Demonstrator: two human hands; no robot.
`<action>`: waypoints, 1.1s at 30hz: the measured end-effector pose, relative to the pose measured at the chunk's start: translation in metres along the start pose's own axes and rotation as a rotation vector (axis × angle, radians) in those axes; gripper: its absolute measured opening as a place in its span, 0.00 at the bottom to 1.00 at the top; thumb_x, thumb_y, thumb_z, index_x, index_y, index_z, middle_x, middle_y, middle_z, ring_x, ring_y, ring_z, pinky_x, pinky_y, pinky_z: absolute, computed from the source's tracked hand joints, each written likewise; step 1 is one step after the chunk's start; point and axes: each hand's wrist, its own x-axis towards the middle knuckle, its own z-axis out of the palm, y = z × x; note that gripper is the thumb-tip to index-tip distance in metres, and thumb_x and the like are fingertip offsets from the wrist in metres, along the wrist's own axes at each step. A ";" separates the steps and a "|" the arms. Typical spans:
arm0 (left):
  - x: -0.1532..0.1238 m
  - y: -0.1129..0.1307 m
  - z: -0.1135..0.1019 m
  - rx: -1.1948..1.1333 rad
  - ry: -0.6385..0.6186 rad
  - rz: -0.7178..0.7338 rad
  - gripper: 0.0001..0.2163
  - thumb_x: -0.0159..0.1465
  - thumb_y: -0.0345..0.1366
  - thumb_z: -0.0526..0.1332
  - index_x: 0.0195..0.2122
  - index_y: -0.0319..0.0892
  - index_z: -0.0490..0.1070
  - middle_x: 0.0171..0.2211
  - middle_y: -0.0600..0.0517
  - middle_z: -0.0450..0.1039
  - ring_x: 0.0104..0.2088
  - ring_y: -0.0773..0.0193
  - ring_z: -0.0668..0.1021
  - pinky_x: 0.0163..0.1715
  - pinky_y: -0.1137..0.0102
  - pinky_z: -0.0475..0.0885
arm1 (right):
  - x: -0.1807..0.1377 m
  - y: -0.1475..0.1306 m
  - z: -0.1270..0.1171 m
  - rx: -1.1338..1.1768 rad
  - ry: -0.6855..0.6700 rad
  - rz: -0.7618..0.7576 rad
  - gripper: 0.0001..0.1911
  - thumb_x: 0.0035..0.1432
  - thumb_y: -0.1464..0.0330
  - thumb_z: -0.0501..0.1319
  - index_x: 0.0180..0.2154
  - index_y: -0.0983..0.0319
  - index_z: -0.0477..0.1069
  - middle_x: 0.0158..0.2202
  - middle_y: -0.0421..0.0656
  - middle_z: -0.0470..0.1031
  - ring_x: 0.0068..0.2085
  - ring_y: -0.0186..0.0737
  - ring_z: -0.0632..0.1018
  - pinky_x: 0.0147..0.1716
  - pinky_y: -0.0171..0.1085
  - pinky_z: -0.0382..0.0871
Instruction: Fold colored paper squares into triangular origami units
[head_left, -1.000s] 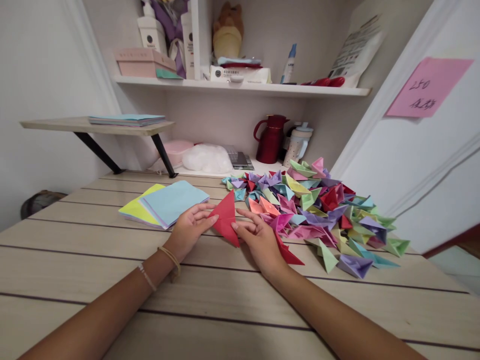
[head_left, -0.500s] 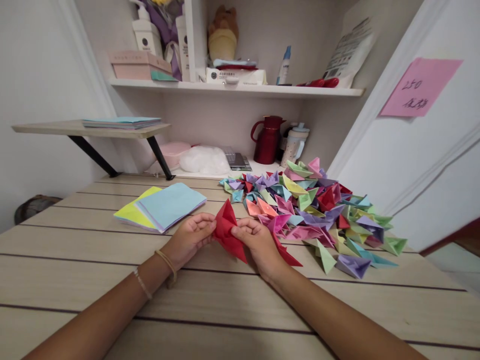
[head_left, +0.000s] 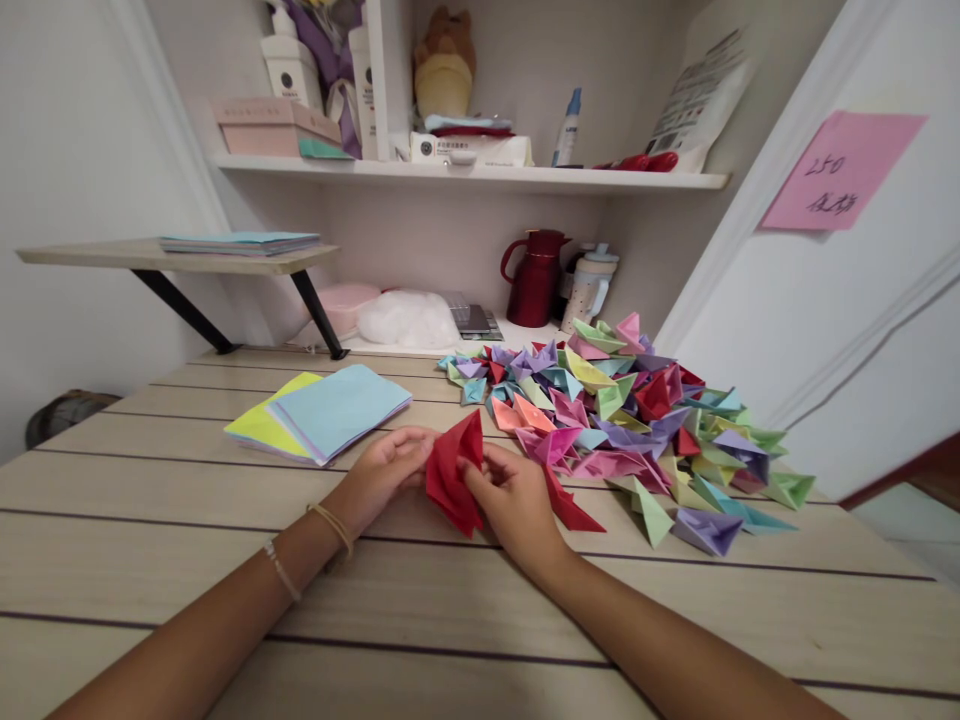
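Between my two hands, above the slatted table, is a red folded paper [head_left: 454, 470] with creased, pointed ends. My left hand [head_left: 396, 462] pinches its left edge, with the fingertips partly behind the paper. My right hand [head_left: 517, 492] grips it from the right, thumb pressed on the front face and fingers behind. Just right of my right hand lies a red paper boat [head_left: 571, 502], partly hidden by that hand. Beyond it spreads a heap of folded paper boats [head_left: 622, 432] in many colours.
Flat paper sheets [head_left: 341, 405], blue over yellow, lie left on the table [head_left: 360, 610]. A small raised shelf [head_left: 97, 254] with black brackets holds more paper [head_left: 240, 242]. At the back stand a dark red jug [head_left: 535, 280], a tumbler [head_left: 589, 288] and a white plastic bag [head_left: 409, 320].
The red paper has turned and tilted between my hands, its top point now leaning right. My right thumb has shifted slightly on it. The heap and sheets look the same.
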 end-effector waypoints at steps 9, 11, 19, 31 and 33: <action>-0.005 0.004 0.002 0.091 -0.014 -0.101 0.18 0.53 0.43 0.65 0.42 0.38 0.72 0.32 0.48 0.77 0.29 0.65 0.78 0.29 0.75 0.72 | -0.004 0.000 0.000 -0.205 -0.064 -0.134 0.08 0.47 0.73 0.56 0.19 0.63 0.62 0.16 0.33 0.53 0.20 0.28 0.56 0.19 0.29 0.48; -0.003 0.003 0.000 0.093 -0.017 -0.120 0.18 0.52 0.41 0.66 0.42 0.39 0.72 0.33 0.49 0.77 0.29 0.66 0.78 0.29 0.75 0.72 | -0.003 0.000 0.000 -0.198 -0.074 -0.150 0.08 0.47 0.74 0.55 0.19 0.63 0.63 0.17 0.34 0.54 0.21 0.28 0.57 0.20 0.29 0.49; -0.004 0.006 -0.002 0.085 -0.064 -0.137 0.18 0.55 0.41 0.63 0.46 0.40 0.69 0.36 0.48 0.76 0.31 0.66 0.78 0.29 0.75 0.72 | 0.002 -0.001 -0.004 -0.242 -0.081 -0.241 0.12 0.53 0.75 0.54 0.21 0.62 0.72 0.21 0.39 0.65 0.28 0.35 0.67 0.28 0.32 0.59; -0.006 0.008 -0.006 -0.054 -0.069 -0.198 0.21 0.56 0.35 0.63 0.51 0.42 0.65 0.37 0.48 0.76 0.32 0.65 0.78 0.33 0.72 0.71 | 0.001 0.001 -0.003 -0.208 -0.129 -0.196 0.23 0.47 0.79 0.55 0.43 0.56 0.75 0.27 0.39 0.67 0.26 0.32 0.67 0.25 0.30 0.61; -0.006 0.007 -0.005 -0.007 -0.104 -0.197 0.19 0.57 0.37 0.63 0.49 0.42 0.66 0.37 0.48 0.76 0.32 0.65 0.77 0.32 0.72 0.70 | 0.001 0.000 -0.003 -0.265 -0.102 -0.213 0.21 0.46 0.79 0.57 0.40 0.56 0.76 0.29 0.40 0.69 0.29 0.34 0.69 0.28 0.32 0.62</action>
